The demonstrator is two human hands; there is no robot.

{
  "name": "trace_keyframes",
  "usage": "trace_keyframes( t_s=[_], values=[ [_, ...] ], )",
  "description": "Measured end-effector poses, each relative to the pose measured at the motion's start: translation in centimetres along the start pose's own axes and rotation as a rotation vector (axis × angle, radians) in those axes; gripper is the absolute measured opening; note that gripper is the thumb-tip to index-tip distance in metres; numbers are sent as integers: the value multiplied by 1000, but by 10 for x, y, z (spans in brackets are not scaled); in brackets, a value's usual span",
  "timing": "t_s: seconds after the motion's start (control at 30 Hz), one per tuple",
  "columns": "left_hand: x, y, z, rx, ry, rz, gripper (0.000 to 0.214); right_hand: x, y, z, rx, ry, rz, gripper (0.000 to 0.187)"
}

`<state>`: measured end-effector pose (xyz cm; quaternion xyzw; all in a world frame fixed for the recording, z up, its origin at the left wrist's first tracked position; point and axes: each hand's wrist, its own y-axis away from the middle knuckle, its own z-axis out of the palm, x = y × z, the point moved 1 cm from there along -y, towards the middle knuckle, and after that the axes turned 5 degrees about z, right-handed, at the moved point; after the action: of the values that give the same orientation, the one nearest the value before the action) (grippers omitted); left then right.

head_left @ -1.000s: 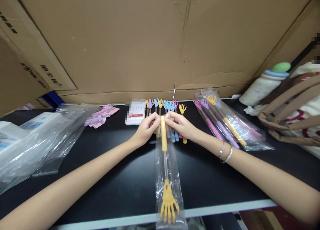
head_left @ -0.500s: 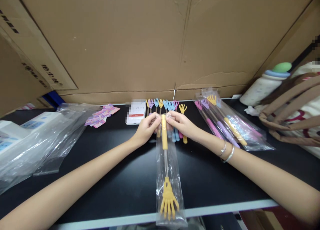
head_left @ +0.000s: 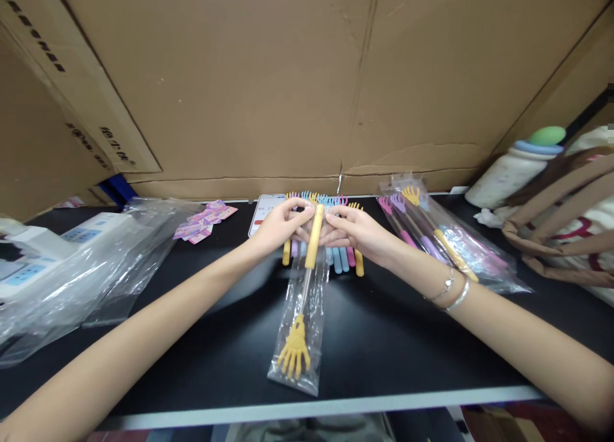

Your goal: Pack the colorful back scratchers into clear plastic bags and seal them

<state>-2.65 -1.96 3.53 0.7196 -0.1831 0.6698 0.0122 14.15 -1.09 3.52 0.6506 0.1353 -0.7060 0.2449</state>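
My left hand [head_left: 279,226] and my right hand [head_left: 354,232] both pinch the open top of a narrow clear plastic bag [head_left: 303,314]. Inside it lies a yellow hand-shaped back scratcher [head_left: 307,288], handle up between my fingertips, claw end down near the table's front edge. Just behind my hands a row of several loose scratchers [head_left: 343,260] in yellow, blue, pink and purple rests on the black table [head_left: 407,330]. My right wrist wears two bracelets [head_left: 451,292].
Bagged scratchers [head_left: 439,237] lie at the right. A phone [head_left: 261,213] and pink cards [head_left: 204,217] sit behind my left hand. Clear bags [head_left: 96,263] cover a white device at left. Cardboard [head_left: 268,84] walls the back. A bottle [head_left: 515,164] and a strapped bag [head_left: 566,224] stand far right.
The bagged scratcher has lifted and shifted away from me, its claw end swinging left off the table's front edge. Both hands moved slightly farther back; the view tilted a little.
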Motion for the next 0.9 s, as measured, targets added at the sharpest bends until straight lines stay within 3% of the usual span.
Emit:
trace_keyframes(
  t_s=[0.17, 0.33, 0.53, 0.63, 0.73, 0.83, 0.9],
  values=[
    [33, -10, -6, 70, -54, 134, 22, -27, 5, 7, 75, 22, -145, 6],
    [71, -18, -6, 76, -239, 509, 21, -56, 15, 5, 108, 162, -463, 16],
    [106, -5, 2, 123, -526, 851, 22, -81, 33, 10, 285, 418, -871, 13],
    [106, 5, 4, 189, -641, 979, 18, -79, 43, 11, 391, 584, -1029, 10],
    [91, 16, 2, 212, -761, 1112, 14, -65, 51, 5, 427, 824, -1179, 10],
    [67, 28, -3, 53, -827, 1269, 11, -44, 57, -2, 230, 1129, -1307, 16],
    [49, 38, -6, -122, -920, 1307, 12, -28, 61, -6, 68, 1284, -1380, 17]
  ],
)
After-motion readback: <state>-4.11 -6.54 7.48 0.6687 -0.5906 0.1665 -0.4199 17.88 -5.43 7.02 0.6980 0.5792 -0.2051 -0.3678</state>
